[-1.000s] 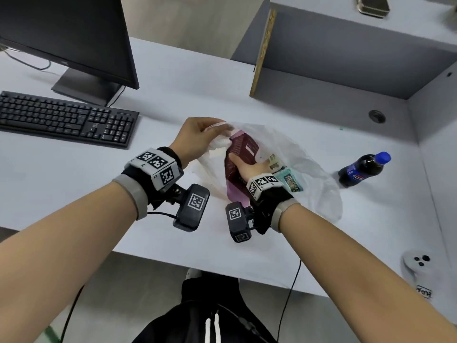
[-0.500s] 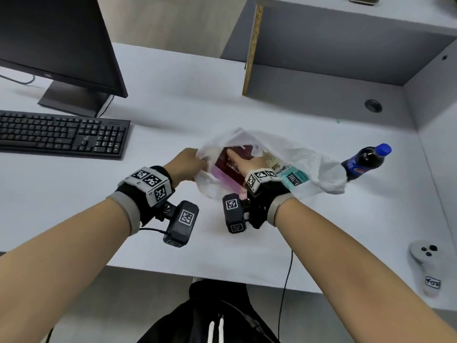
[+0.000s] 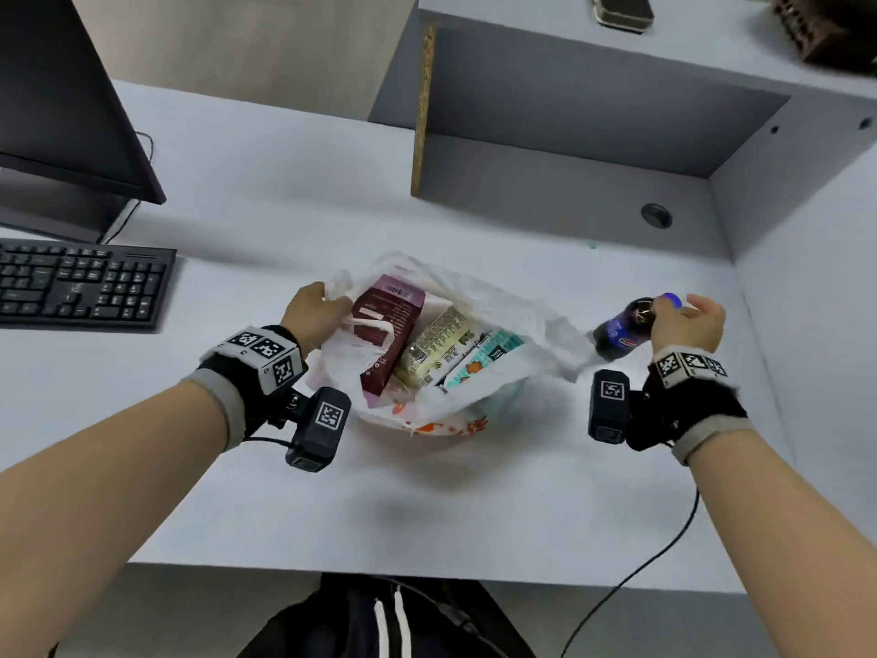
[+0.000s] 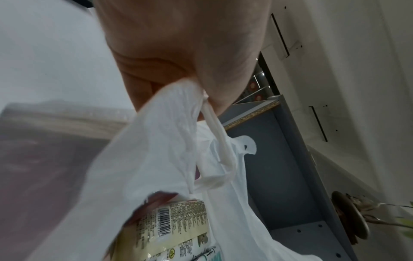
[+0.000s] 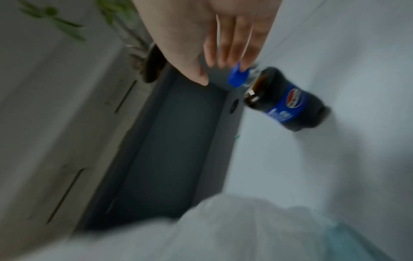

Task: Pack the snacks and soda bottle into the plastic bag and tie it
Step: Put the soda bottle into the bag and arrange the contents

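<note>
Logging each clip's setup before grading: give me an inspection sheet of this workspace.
Surface: white desk.
Job's things: plastic bag open, snack packets inside; soda bottle outside, upright.
Clutter: keyboard, monitor, phone on shelf.
Grippers: left hand grips the bag's edge; right hand open, fingers at the bottle's blue cap.
Cables: black cable trailing off the desk.
Surroundings: grey shelf unit.

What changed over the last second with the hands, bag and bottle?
The right hand left the white plastic bag, where it had been pushing in the maroon snack packet, and moved right to the dark soda bottle with the blue cap; its fingers are straight at the cap, not yet gripping. The left hand still holds the bag's edge. The bottle is unmoved.
</note>
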### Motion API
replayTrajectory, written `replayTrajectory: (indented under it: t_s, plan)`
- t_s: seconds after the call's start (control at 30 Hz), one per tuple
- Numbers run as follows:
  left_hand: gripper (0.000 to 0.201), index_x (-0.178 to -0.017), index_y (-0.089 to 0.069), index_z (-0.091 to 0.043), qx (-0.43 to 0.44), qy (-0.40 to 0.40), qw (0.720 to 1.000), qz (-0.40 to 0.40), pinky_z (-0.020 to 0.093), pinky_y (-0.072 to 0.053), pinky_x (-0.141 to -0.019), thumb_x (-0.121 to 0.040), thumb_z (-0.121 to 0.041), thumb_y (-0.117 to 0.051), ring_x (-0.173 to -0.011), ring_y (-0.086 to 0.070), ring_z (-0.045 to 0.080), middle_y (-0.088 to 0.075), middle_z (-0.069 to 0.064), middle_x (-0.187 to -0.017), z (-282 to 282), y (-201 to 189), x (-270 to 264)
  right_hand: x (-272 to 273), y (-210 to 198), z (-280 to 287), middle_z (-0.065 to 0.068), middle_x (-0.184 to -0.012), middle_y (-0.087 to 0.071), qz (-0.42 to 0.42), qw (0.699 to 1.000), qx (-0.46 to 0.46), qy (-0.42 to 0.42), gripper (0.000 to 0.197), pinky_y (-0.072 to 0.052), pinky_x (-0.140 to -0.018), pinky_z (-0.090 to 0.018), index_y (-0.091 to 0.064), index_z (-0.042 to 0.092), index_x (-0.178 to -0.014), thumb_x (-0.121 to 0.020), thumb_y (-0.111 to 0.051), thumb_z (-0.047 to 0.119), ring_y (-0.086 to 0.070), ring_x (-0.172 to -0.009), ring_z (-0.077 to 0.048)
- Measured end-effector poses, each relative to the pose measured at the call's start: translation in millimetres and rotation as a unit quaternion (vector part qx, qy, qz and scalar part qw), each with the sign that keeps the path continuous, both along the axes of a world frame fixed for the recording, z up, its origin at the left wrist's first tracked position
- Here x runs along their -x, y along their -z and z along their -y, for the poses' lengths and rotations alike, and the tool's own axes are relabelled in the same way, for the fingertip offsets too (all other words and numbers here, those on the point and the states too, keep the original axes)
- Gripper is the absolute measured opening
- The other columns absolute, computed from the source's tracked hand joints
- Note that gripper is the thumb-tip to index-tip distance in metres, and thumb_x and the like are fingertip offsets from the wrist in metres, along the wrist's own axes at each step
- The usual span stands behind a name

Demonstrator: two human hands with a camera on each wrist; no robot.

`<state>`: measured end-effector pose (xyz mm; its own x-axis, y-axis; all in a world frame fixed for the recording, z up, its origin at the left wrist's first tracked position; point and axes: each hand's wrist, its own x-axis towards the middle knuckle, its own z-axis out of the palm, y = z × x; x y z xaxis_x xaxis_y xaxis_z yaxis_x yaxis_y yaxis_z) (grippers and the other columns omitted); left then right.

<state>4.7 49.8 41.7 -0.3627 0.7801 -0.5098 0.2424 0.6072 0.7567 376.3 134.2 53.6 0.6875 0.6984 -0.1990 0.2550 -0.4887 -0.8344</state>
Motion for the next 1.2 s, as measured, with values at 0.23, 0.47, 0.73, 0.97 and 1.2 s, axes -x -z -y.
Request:
replayTrajectory:
  t_s: [0.23, 0.47, 0.73, 0.97, 1.2]
  plan:
    - [0.017, -0.077, -0.057, -0.007, 0.021, 0.015, 1.000, 0.003, 0.028, -0.043, -0.063, -0.087, -0.010, -0.044, -0.066, -0.057, 0.021, -0.059, 0.008, -0.074, -13.3, 10.5, -26.2, -14.3, 44.5, -14.5, -0.011, -0.146, -0.040, -0.004, 0.992, 0.125, -0.028, 0.077, -0.035, -0.106, -0.038, -0.030, 0.022, -0.144, -0.079, -0.068, 0.038, -0.047, -0.129, -0.032]
    - [0.023, -0.095, -0.059, -0.001, -0.027, -0.081, 0.994, -0.072, 0.033, -0.036, -0.072, -0.086, -0.016, -0.044, -0.083, -0.048, 0.026, -0.055, 0.013, -0.088, -6.7, 27.4, -10.0, -13.9, 51.1, -27.7, -0.010, -0.108, -0.058, -0.007, 0.999, 0.035, -0.008, 0.048, -0.042, -0.096, -0.028, -0.046, 0.009, -0.127, -0.090, -0.054, 0.036, -0.057, -0.103, -0.028]
    - [0.029, -0.103, -0.055, -0.002, -0.082, -0.077, 0.992, -0.064, 0.049, -0.048, -0.090, -0.087, -0.025, -0.046, -0.096, -0.060, 0.034, -0.062, 0.019, -0.100, -5.8, 26.7, 14.8, 30.8, -30.4, -8.4, 0.008, -0.093, -0.059, -0.092, 0.964, -0.214, -0.126, 0.012, -0.047, -0.095, -0.028, -0.059, 0.030, -0.090, -0.080, -0.065, 0.028, -0.057, -0.078, 0.006]
    - [0.035, -0.075, -0.062, -0.010, -0.094, -0.024, 0.995, -0.032, 0.029, -0.044, -0.066, -0.095, -0.031, -0.041, -0.067, -0.055, 0.024, -0.061, 0.016, -0.079, -1.9, 26.4, 34.1, 119.9, -124.2, 29.4, 0.008, -0.091, -0.060, -0.130, 0.879, -0.171, -0.426, 0.008, -0.057, -0.075, -0.031, -0.059, 0.029, -0.093, -0.089, -0.059, 0.021, -0.058, -0.088, -0.007]
    - [0.043, -0.060, -0.048, -0.013, -0.068, 0.015, 0.997, 0.019, 0.014, -0.026, -0.033, -0.095, -0.037, -0.042, -0.032, -0.035, 0.010, -0.039, 0.006, -0.053, 10.2, 21.5, 66.3, 216.8, -46.3, 59.9, 0.010, -0.089, -0.062, -0.156, 0.871, -0.040, -0.465, 0.014, -0.054, -0.082, -0.035, -0.059, 0.016, -0.095, -0.084, -0.067, 0.017, -0.059, -0.089, -0.008]
